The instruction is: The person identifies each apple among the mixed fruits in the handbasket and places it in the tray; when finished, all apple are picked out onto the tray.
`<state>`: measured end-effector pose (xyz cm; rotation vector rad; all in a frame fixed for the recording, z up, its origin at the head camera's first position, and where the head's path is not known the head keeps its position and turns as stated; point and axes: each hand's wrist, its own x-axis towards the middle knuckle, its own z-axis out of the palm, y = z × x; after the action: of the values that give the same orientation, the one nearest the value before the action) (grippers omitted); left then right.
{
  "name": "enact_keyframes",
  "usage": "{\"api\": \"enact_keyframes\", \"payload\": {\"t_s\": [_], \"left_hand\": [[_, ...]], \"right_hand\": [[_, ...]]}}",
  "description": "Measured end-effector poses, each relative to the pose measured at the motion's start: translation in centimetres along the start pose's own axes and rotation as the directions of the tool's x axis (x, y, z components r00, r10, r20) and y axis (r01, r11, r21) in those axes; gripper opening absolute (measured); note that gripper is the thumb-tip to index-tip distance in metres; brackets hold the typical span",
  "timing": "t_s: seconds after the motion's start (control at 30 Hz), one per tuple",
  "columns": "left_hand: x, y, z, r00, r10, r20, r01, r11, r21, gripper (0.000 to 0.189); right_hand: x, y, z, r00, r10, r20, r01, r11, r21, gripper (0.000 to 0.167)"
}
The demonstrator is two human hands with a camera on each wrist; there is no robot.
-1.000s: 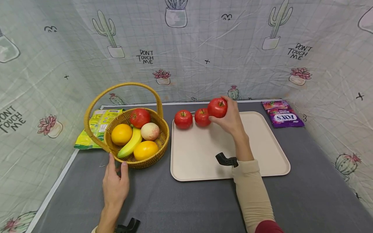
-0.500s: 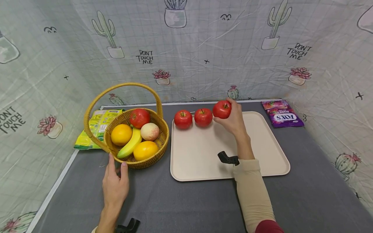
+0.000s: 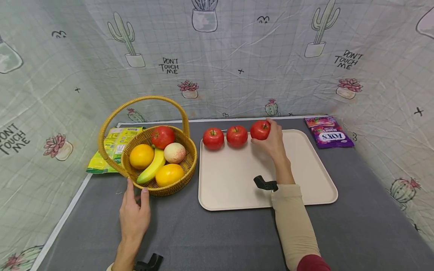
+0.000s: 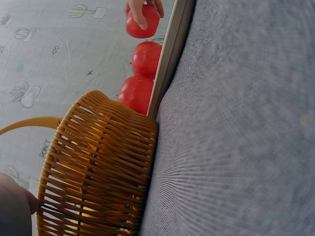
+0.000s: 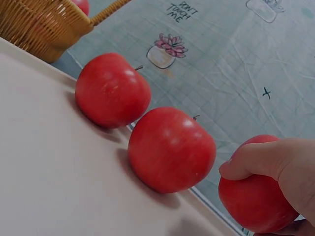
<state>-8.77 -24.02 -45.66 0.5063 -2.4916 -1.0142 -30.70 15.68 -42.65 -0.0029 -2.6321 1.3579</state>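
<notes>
My right hand (image 3: pixel 273 141) grips a red apple (image 3: pixel 260 130) by its sides just above the far edge of the beige tray (image 3: pixel 234 180). Thumb and apple (image 5: pixel 256 196) show close up in the right wrist view. Two more red apples, a left one (image 3: pixel 213 139) and a middle one (image 3: pixel 237 136), sit in a row along that edge. At the basket's front left, my left hand (image 3: pixel 135 216) touches the rim of the wicker basket (image 3: pixel 190 177) with fingers fairly straight. Inside lie a red apple (image 3: pixel 163 137), an orange (image 3: pixel 141 156), a banana (image 3: pixel 152 167), a pale peach-like fruit (image 3: pixel 174 153) and a yellow fruit (image 3: pixel 169 175).
A yellow-green packet (image 3: pixel 116 145) lies behind the basket at the left. Beyond the tray's right corner is a purple Fox's packet (image 3: pixel 329 132). A printed cloth curtain (image 3: pixel 237 90) stands behind and at both sides of the grey table (image 3: pixel 210 241).
My right hand has carried its apple to the right and lower, away from the middle apple, which is now fully visible. My left hand and the basket stay put.
</notes>
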Motion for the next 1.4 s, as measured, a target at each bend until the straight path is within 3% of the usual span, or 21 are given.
{"api": "enact_keyframes", "payload": {"t_s": [0.7,1.4], "left_hand": [[-0.2,-0.2,0.0,1.000,0.022,-0.014,-0.022,1.000,-0.011,0.068],[-0.1,0.0,0.0,1.000,0.003,-0.004,-0.003,1.000,0.004,0.069]], "right_hand": [[0.3,1.9,1.5,0.997,0.063,0.053,-0.060,0.996,-0.061,0.092],[0.5,2.4,1.1,0.996,0.062,0.057,-0.057,0.995,-0.086,0.098]]}}
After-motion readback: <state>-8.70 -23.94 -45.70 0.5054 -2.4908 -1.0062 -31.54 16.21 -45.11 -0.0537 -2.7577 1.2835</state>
